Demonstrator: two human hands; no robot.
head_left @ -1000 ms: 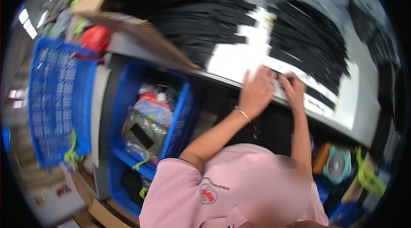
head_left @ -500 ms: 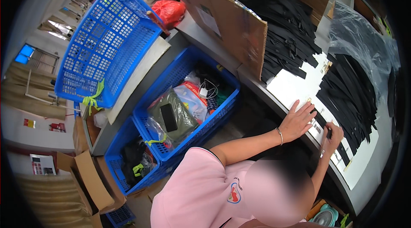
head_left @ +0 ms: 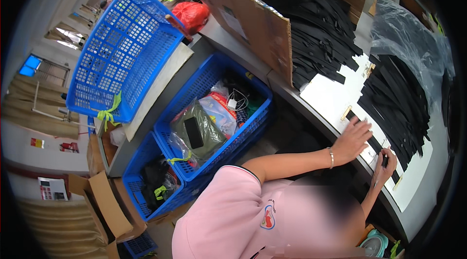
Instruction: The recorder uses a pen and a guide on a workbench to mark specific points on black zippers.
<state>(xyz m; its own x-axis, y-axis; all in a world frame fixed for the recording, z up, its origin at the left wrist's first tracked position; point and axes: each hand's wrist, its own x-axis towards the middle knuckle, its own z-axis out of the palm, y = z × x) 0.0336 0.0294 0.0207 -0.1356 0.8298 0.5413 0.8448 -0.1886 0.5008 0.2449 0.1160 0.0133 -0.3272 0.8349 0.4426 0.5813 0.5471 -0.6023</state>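
My left hand (head_left: 351, 141), with a band at its wrist, is spread over the near edge of a white board (head_left: 328, 98). Its fingers lie over a narrow black strip (head_left: 374, 144) along that edge. Just right of it and nearer to me, my right hand (head_left: 384, 170) is closed, pinching a small black object (head_left: 386, 161) whose kind I cannot make out. Beyond both hands, a dense row of long black strips (head_left: 396, 108) lies across the board. More black strips (head_left: 321, 40) spill out of an open cardboard box (head_left: 267, 35) at the far side.
Clear plastic sheeting (head_left: 408, 35) covers part of the far right. To the left, a blue basket (head_left: 168, 130) holds bagged items and a black phone (head_left: 193, 132). An upper blue basket (head_left: 124, 54) leans beside a red plastic bag (head_left: 191, 16). Cardboard boxes (head_left: 104, 200) stand at lower left.
Both hands have moved a little to the right along the board's near edge. My left hand has its fingers more spread. My right hand keeps its pinch on the small black object.
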